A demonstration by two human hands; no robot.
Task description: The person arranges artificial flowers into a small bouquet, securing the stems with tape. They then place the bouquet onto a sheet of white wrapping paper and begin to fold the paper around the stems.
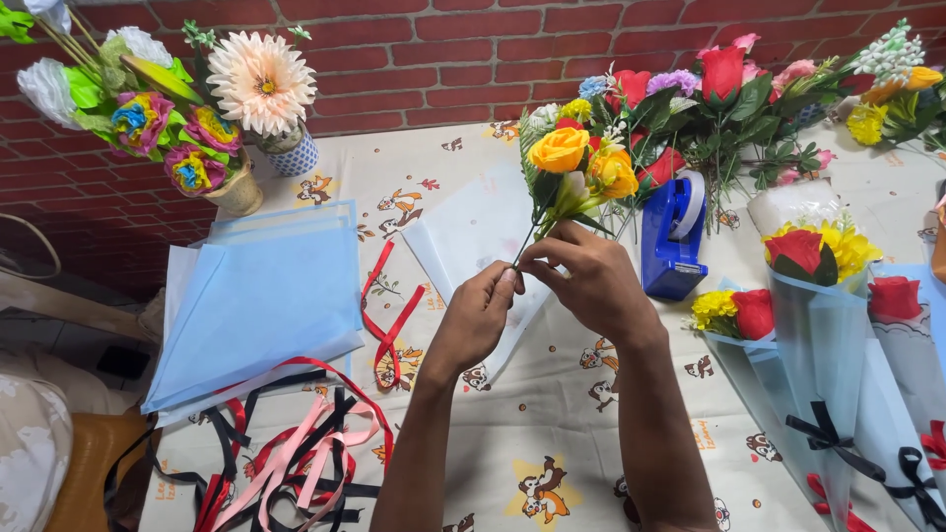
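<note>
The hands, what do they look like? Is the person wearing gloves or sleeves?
No gloves and no sleeves show. The left hand and the right hand are bare, and both forearms are bare as far down as the picture goes. I see no rings, watch or bracelets. The fingernails are short and plain.

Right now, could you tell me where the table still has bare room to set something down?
Free cloth lies between the ribbon pile and the wrapped bouquets, below both forearms. A smaller patch sits behind the blue paper sheets, beside the vases. The right edge and back by the loose flowers are crowded.
</note>
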